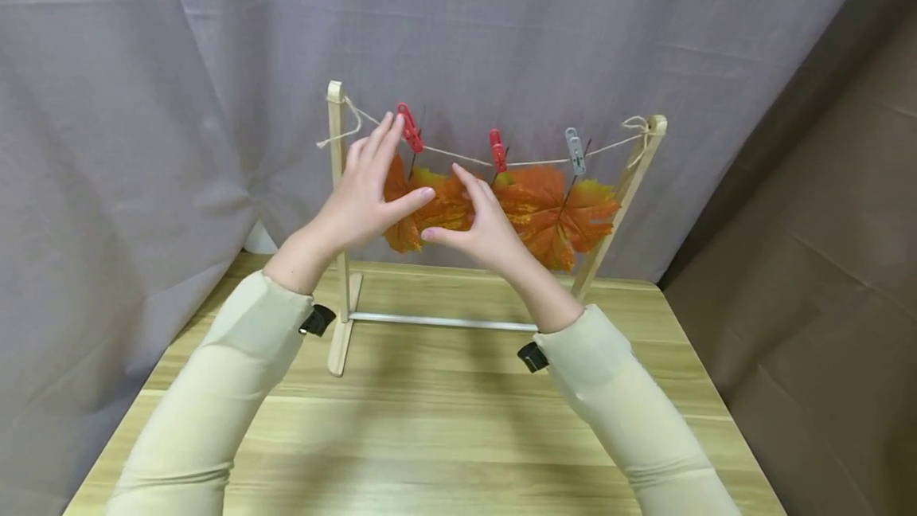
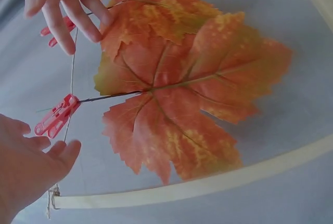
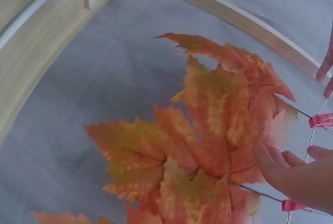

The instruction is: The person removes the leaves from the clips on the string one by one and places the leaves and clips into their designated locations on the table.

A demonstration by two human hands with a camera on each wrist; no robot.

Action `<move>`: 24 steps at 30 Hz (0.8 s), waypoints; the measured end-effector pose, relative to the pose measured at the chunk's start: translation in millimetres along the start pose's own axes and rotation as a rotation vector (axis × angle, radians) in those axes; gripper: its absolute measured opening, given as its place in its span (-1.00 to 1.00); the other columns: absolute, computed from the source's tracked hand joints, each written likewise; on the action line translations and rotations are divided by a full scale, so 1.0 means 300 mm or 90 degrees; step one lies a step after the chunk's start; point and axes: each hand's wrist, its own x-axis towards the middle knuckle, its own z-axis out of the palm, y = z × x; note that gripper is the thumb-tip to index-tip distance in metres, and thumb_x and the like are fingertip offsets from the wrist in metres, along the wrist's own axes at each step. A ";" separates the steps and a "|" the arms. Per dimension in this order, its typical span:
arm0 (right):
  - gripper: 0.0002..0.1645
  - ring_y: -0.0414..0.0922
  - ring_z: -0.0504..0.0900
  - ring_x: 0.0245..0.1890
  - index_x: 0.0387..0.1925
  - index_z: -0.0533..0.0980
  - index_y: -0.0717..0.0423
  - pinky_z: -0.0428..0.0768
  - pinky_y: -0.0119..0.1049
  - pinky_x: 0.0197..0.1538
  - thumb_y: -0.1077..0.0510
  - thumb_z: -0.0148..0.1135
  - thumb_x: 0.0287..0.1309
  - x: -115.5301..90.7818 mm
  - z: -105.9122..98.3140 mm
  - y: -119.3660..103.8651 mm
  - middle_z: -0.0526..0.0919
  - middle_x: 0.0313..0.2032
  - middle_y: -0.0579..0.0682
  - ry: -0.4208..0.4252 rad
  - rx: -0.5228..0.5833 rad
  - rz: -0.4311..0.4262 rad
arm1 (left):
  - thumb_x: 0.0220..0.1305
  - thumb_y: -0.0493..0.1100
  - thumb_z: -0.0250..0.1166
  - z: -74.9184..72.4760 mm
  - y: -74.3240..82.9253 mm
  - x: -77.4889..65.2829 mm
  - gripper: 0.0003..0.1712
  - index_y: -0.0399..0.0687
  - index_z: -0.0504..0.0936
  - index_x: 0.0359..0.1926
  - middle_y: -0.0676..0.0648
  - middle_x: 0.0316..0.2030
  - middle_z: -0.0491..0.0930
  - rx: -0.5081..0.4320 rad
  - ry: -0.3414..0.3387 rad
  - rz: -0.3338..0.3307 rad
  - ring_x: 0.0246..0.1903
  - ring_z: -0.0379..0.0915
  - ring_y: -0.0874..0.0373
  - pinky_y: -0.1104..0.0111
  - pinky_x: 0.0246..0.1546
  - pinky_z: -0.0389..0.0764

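Three orange and yellow artificial maple leaves hang side by side: a left leaf [image 2: 182, 94], a middle leaf [image 1: 447, 204] and a right leaf [image 1: 559, 217]. Their stems are clipped to a string [image 1: 458, 156] by a left red clothespin [image 1: 410, 130], a middle red clothespin [image 1: 497, 151] and a grey clothespin [image 1: 575, 151]. My left hand [image 1: 364, 193] is beside the left red clothespin, fingers extended and thumb spread, holding nothing. In front of the middle leaf is my right hand [image 1: 493, 231], fingers and thumb apart; whether it touches the leaf cannot be told.
The string is tied between a left wooden post [image 1: 337, 197] and a right wooden post [image 1: 619, 201]. A white rod [image 1: 444, 321] joins the posts low down. The stand is on a wood-grain table [image 1: 430, 436], with a grey curtain [image 1: 501, 30] behind.
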 end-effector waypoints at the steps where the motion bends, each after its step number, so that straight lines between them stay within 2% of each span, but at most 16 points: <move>1: 0.18 0.00 0.19 0.33 0.45 -0.04 -0.07 0.29 -0.02 0.33 -0.11 0.45 -0.11 0.009 0.003 -0.007 0.12 0.37 0.05 0.003 0.008 0.004 | 0.20 0.17 0.18 -0.004 0.002 0.008 0.02 0.04 -0.22 0.48 -0.03 0.49 -0.26 -0.014 0.005 -0.002 0.40 -0.22 -0.12 -0.11 0.35 0.05; 4: 0.17 -0.03 0.19 0.33 0.44 -0.03 -0.11 0.30 -0.04 0.33 -0.13 0.44 -0.10 0.035 0.012 -0.029 0.13 0.36 0.02 0.006 0.027 0.021 | 0.23 0.14 0.16 -0.019 0.008 0.033 -0.01 0.00 -0.20 0.47 -0.03 0.48 -0.20 -0.060 0.019 -0.015 0.42 -0.24 -0.06 -0.06 0.39 -0.01; 6: 0.16 -0.04 0.15 0.36 0.44 -0.03 -0.14 0.27 -0.04 0.36 -0.16 0.42 -0.09 0.053 0.020 -0.042 0.10 0.39 -0.02 0.007 0.034 0.037 | 0.25 0.13 0.16 -0.028 0.011 0.050 -0.03 -0.04 -0.19 0.47 -0.05 0.47 -0.14 -0.089 0.028 -0.028 0.43 -0.18 -0.02 0.00 0.41 0.01; 11: 0.13 -0.08 0.08 0.41 0.44 0.01 -0.10 0.17 -0.06 0.41 -0.17 0.41 -0.09 0.100 0.050 -0.062 0.11 0.41 -0.05 0.029 0.051 0.063 | 0.28 0.07 0.15 -0.045 0.019 0.092 -0.09 -0.14 -0.11 0.46 -0.12 0.41 0.07 -0.140 0.050 -0.077 0.27 0.21 -0.01 0.13 0.28 0.32; 14: 0.09 -0.09 0.13 0.40 0.43 0.05 -0.05 0.19 -0.12 0.41 -0.13 0.41 -0.07 0.127 0.068 -0.071 0.16 0.39 -0.01 0.046 0.075 0.068 | 0.30 0.00 0.13 -0.049 0.019 0.115 -0.18 -0.16 -0.02 0.44 -0.13 0.34 0.22 -0.155 0.068 -0.110 0.18 0.35 0.00 0.17 0.17 0.44; 18: -0.07 -0.07 0.24 0.36 0.37 0.17 0.05 0.25 -0.22 0.39 -0.01 0.39 0.00 0.159 0.084 -0.078 0.27 0.35 0.05 0.075 0.120 0.054 | 0.31 -0.09 0.11 -0.051 0.018 0.136 -0.32 -0.17 0.14 0.38 -0.16 0.25 0.37 -0.169 0.088 -0.130 0.09 0.44 0.01 0.22 0.11 0.48; 24: -0.40 -0.06 0.45 0.17 0.18 0.42 0.15 0.43 -0.27 0.24 0.12 0.32 0.09 0.193 0.097 -0.085 0.50 0.17 0.07 0.113 0.151 0.032 | 0.33 -0.14 0.14 -0.058 0.023 0.144 -0.54 -0.19 0.38 0.20 -0.18 0.05 0.54 -0.207 0.132 -0.128 -0.05 0.49 0.05 0.32 0.02 0.49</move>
